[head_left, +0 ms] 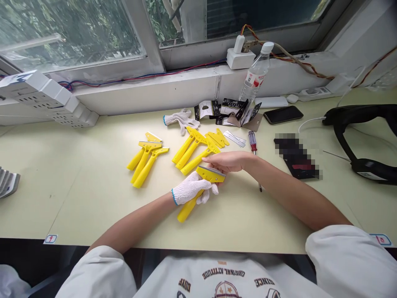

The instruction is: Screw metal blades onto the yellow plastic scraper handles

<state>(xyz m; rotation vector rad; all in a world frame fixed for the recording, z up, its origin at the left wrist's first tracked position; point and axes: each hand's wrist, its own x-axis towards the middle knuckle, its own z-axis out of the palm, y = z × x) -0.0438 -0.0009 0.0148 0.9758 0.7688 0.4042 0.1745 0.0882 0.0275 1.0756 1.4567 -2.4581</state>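
My left hand (192, 188), in a white knit glove with a blue cuff, is closed around a yellow scraper (186, 209) and holds it tilted over the table. Bare, my right hand (228, 161) pinches the scraper's head, with some fingertips hidden behind it. A thin blade edge shows along that head. Three yellow scrapers (145, 161) lie together to the left. Just beyond my hands are three more yellow scraper handles (192, 153), loose yellow head plates (218, 138) and thin metal blades (235, 139). A screwdriver (253, 141) lies partly under my right forearm.
A white glove (182, 119) and opened black packaging (231, 111) lie at the back. Behind them stands a water bottle (256, 74). To the right are a phone (283, 114) and a black headset frame (344, 136). White boxes (51, 97) stand at far left.
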